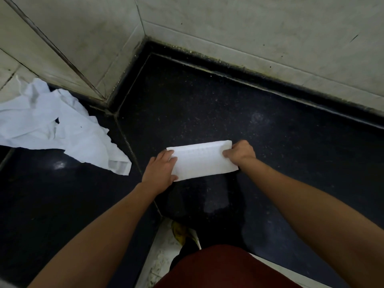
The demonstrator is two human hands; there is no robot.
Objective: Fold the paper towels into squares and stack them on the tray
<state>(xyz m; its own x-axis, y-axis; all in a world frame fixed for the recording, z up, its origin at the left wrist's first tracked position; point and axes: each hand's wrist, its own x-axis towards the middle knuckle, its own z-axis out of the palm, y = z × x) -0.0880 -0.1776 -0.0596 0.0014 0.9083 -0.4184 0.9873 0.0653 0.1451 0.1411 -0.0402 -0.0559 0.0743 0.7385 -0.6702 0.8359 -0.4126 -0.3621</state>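
A white paper towel [202, 161], folded into a long rectangle, lies on the dark speckled counter [207, 104]. My left hand [161, 170] rests flat on its left end, fingers spread over the paper. My right hand [240, 152] pinches the towel's right end with curled fingers. A loose heap of unfolded white paper towels [54, 123] lies at the left on the counter. No tray is in view.
Pale tiled walls [249, 34] meet in a corner behind the counter. The counter has an inner corner edge near my body, with pale floor and a yellow object [179, 231] below. A red garment [218, 269] shows at the bottom.
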